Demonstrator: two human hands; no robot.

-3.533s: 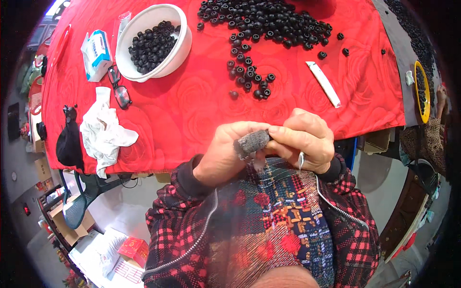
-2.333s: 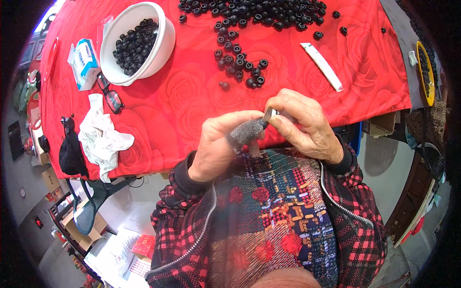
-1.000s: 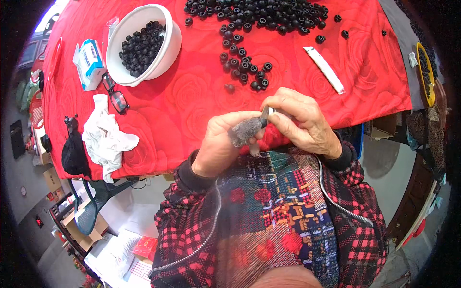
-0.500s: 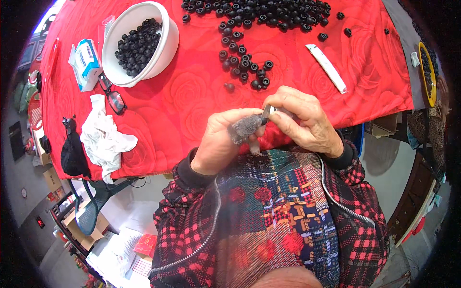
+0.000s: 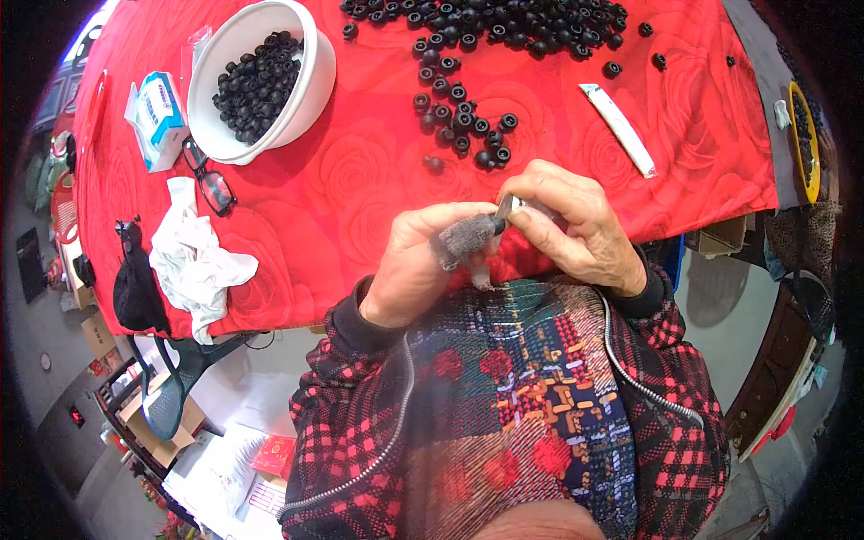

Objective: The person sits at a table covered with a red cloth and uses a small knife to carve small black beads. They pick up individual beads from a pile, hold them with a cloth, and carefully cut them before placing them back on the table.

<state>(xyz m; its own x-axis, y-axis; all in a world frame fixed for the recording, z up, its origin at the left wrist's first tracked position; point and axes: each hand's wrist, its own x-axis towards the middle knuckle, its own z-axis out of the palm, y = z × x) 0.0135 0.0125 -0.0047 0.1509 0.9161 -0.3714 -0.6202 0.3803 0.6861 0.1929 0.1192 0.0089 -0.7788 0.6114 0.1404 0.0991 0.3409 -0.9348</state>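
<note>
My left hand (image 5: 400,261) is closed at the near edge of the red-covered table, pinching a small black round part (image 5: 499,225) that its fingers mostly hide. Worn grey fabric (image 5: 465,239) wraps one of its fingers, and a paler wrap (image 5: 481,274) shows on another. My right hand (image 5: 580,229) grips a short metal blade (image 5: 507,208) between thumb and bent forefinger. The blade meets the black part, or lies right beside it; I cannot tell which. Just beyond my hands lie several loose black parts (image 5: 463,121), knob-shaped with ring-like openings.
A white bowl (image 5: 319,85) of black parts stands far left, beside a tissue box (image 5: 160,121), glasses (image 5: 216,191) and a white cloth (image 5: 198,256). A large black pile (image 5: 540,22) lies at the back. Right of it are a white wrapped stick (image 5: 618,130) and a yellow-rimmed tray (image 5: 814,180).
My hands have shifted very slightly to the right, and the blade is tilted a little differently against the black part. Both grips stay the same.
</note>
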